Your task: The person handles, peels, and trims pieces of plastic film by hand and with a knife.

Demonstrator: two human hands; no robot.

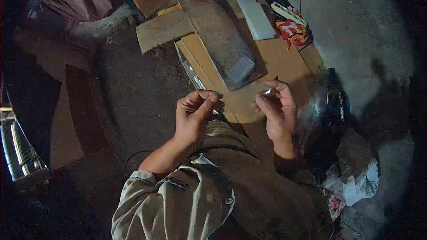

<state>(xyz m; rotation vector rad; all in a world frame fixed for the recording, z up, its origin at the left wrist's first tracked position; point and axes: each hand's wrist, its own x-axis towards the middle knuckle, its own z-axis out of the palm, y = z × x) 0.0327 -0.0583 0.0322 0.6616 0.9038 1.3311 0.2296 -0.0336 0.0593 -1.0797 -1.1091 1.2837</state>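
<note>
Above my lap, my left hand point(195, 111) is closed, thumb pressed to the index finger; what it pinches, if anything, is too small to name. To its right, my right hand point(279, 106) has its fingers curled round a small shiny thing point(267, 91), which I cannot make out. The two hands are apart. Beyond them lies a brown board point(284, 62) with a dark worn sheet point(218, 31) on it. A small clear bluish block or box point(241, 69) rests at the near end of that sheet.
A white flat rectangular piece point(256, 19) lies further back, beside a red and yellow cloth point(293, 32). Wooden offcuts point(164, 29) lie at the back left. Dark bottles point(333, 98) stand right of the board, with white plastic bags point(356, 186) nearer me.
</note>
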